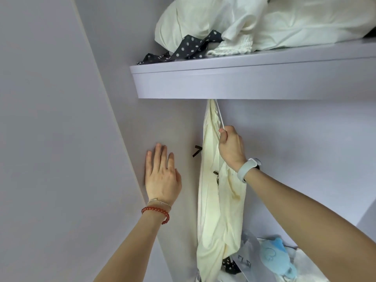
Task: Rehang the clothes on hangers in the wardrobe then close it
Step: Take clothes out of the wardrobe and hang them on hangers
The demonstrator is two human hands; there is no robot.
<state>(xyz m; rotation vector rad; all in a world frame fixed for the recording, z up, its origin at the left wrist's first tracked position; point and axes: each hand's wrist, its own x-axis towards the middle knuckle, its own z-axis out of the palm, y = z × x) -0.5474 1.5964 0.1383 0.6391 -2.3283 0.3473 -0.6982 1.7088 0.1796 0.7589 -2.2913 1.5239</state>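
cream garment point(215, 200) hung under shelf point(223, 82), right hand point(231, 148) pinching its white hanger point(220, 119), left hand point(161, 176) flat on wardrobe wall point(122, 129); closing outstanding.

- A cream cloth garment point(218, 200) hangs under the pale lilac wardrobe shelf point(244, 78).
- White bundled bedding point(264, 23) lies on that shelf, with a dark polka-dot fabric strip point(183, 49) at its left.
- A light-blue plush toy point(274, 257) lies below, right of the garment.
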